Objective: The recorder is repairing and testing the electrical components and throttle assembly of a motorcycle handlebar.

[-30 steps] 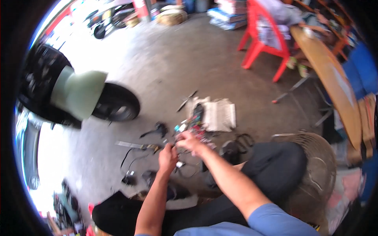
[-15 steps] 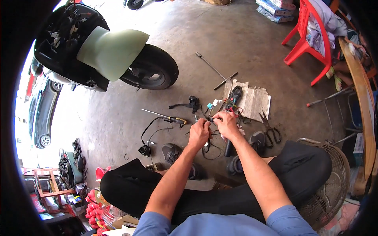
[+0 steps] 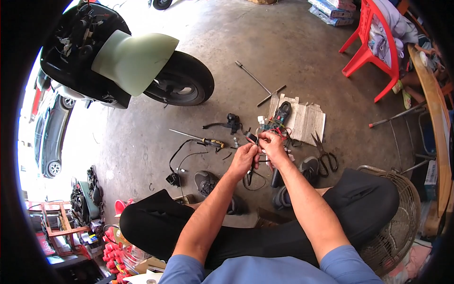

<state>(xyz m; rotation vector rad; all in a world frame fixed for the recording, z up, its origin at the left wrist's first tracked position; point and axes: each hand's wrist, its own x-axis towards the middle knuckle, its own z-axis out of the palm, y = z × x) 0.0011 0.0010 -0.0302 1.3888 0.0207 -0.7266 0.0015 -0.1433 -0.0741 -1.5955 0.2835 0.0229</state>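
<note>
Head view: we look down at our own two arms and crossed legs, seated low over a concrete floor (image 3: 293,52).
Left hand: our left hand (image 3: 244,158) is closed around a small black part (image 3: 252,137) with thin wires running off it.
Right hand: our right hand (image 3: 274,144) is pinched shut on the same wire bundle (image 3: 269,128), touching the left hand, both raised just above the floor.
Where the work sits: the black part and its wires are held between both hands, in front of our knees and just beside a sheet of cardboard (image 3: 307,120).
On the cardboard: a dark meter (image 3: 282,112) lies at its near edge.
Around us: a screwdriver with a yellow handle (image 3: 203,140), scissors (image 3: 324,154), a long T-shaped wrench (image 3: 259,84), a black lever (image 3: 227,123) and loose black cables (image 3: 182,158) lie spread on the floor.
Further off: a scooter with a pale green front (image 3: 135,59) stands near, a red plastic chair (image 3: 366,52) well apart, a fan cage (image 3: 395,213) by our right knee.
Progress: we judge the wiring work is mid-way; parts lie loose and nothing looks refitted to the scooter.
Hard to tell: which wires we grip, and whether any are joined, is too small to make out; our fingers cover the part's ends.
</note>
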